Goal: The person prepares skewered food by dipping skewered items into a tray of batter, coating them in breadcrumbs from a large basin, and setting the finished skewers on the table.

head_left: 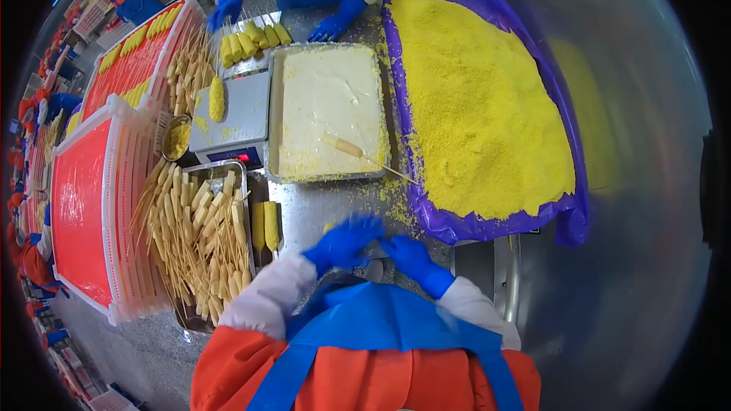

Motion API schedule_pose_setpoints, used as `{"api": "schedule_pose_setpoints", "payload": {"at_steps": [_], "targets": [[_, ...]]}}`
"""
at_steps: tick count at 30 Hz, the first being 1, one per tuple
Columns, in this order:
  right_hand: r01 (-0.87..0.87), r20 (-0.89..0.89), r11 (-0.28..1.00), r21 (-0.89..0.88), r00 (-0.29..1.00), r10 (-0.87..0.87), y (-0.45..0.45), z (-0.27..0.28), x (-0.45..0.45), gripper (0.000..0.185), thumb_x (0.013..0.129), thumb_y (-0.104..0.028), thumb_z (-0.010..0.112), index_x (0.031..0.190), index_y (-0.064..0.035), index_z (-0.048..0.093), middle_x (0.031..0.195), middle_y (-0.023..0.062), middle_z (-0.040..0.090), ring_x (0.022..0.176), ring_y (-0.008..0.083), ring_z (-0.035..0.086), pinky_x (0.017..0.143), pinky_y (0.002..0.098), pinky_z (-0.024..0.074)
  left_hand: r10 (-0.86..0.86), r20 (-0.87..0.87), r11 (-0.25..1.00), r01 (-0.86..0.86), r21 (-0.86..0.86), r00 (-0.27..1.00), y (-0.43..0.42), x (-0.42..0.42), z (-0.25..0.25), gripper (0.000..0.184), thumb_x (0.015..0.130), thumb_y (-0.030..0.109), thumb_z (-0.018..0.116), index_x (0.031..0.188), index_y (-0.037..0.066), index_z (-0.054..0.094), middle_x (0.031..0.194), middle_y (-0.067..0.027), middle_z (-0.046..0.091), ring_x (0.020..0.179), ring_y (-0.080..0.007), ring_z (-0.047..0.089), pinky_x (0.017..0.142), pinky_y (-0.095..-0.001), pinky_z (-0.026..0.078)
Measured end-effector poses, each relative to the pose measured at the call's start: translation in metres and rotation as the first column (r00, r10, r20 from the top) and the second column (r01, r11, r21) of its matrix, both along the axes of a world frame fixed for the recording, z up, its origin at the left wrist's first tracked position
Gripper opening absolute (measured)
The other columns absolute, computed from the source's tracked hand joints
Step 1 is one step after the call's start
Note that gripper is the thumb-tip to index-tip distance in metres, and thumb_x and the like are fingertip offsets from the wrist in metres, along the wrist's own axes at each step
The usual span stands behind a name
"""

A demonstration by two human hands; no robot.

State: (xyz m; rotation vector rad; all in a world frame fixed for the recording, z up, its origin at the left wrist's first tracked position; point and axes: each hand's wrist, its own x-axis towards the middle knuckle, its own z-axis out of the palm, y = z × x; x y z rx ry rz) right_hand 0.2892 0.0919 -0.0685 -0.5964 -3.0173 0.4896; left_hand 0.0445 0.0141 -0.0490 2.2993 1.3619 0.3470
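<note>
Tray (272,118) of pale batter, our landmark, carries one skewered stick (348,148) near its lower right corner. Below the tray we find our left hand (343,246) and, just beside it, our right hand (413,260). We cannot tell how wide the blurred left fingers stand, nor whether either hand grips anything; the right fingers look narrow. Below the tray's left corner lie two yellow sticks (272,224). Right of the tray we see yellow crumbs (472,106); left, a scale (245,110); beyond, a co-worker's gloved hand (331,28).
</note>
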Motion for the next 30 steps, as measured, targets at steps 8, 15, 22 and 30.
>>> {"api": "schedule_pose_setpoints", "payload": {"at_steps": [8, 15, 22, 30], "targets": [[0.055, -0.034, 0.994, -0.099, 0.998, -0.059, -0.033, -0.007, -0.002, 0.044, 0.083, -0.011, 0.056, 0.126, -0.0195, 0.059, 0.089, 0.009, 0.059, 0.081, 0.0294, 0.061, 0.059, 0.0431, 0.0512, 0.099, -0.498, 0.966, 0.036, 0.255, 0.861, -0.089, 0.014, -0.048, 0.076, 0.091, 0.048, 0.05, 0.151, 0.007, 0.028, 0.157, -0.0145, 0.027, 0.142, -0.0327, 0.03, 0.116, -0.0497, 0.022], [0.087, 0.237, 0.961, 0.263, 0.96, -0.152, -0.011, 0.141, -0.029, 0.012, 0.081, -0.011, 0.059, 0.089, -0.0095, 0.067, 0.075, 0.0073, 0.057, 0.065, 0.0256, 0.059, 0.053, 0.0397, 0.0469, 0.497, -0.027, 0.802, -0.448, 0.396, 0.867, -0.111, 0.002, -0.012, 0.075, 0.092, 0.041, 0.056, 0.149, 0.004, 0.026, 0.157, -0.0186, 0.023, 0.143, -0.0381, 0.026, 0.112, -0.0655, 0.005], [-0.172, 0.477, 0.805, 0.568, 0.866, -0.152, -0.014, 0.134, -0.049, 0.003, 0.078, -0.012, 0.063, 0.081, -0.011, 0.065, 0.076, 0.0047, 0.058, 0.071, 0.023, 0.06, 0.053, 0.0392, 0.0443, 0.659, 0.213, 0.625, -0.683, 0.378, 0.721, 0.02, -0.014, 0.01, 0.077, 0.092, 0.042, 0.054, 0.15, 0.003, 0.024, 0.157, -0.0209, 0.02, 0.145, -0.0398, 0.018, 0.11, -0.0678, -0.001], [0.261, -0.158, 0.964, -0.056, 0.951, -0.267, 0.001, -0.017, -0.03, 0.012, 0.09, -0.018, 0.055, 0.096, -0.0134, 0.064, 0.084, 0.0123, 0.06, 0.074, 0.0343, 0.061, 0.059, 0.044, 0.0515, 0.066, -0.06, 0.964, -0.048, 0.262, 0.996, 0.073, -0.019, 0.006, 0.076, 0.09, 0.056, 0.05, 0.152, 0.017, 0.028, 0.156, -0.0032, 0.03, 0.144, -0.0228, 0.029, 0.116, -0.0515, 0.022]]}}
